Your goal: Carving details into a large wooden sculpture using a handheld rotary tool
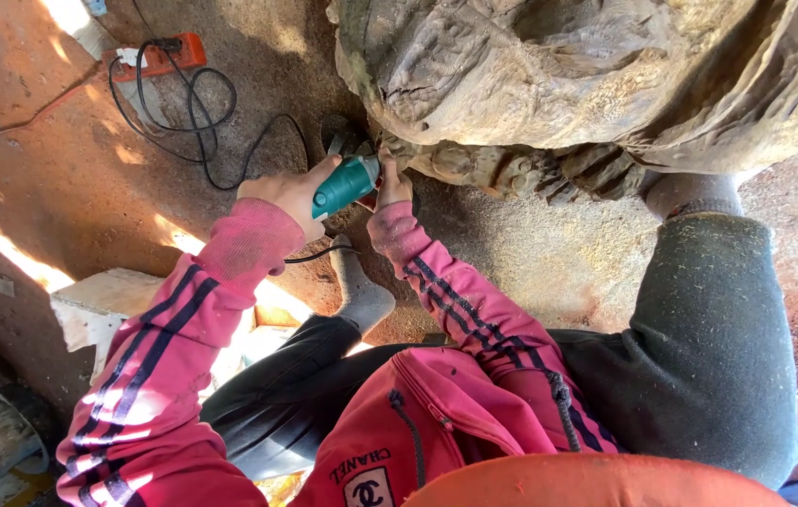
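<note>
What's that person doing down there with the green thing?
A person sitting on the dusty ground holds a green power tool against the lower edge of a big carved wood piece. The left hand grips the tool's body, and the right hand steadies its front end by the wood. A black cord runs from the tool to an orange power strip. Sawdust covers the ground.

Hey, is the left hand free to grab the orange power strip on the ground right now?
Probably not. The left hand is wrapped around the green angle grinder at the carved wood, and the orange power strip lies well beyond it across bare ground.
</note>
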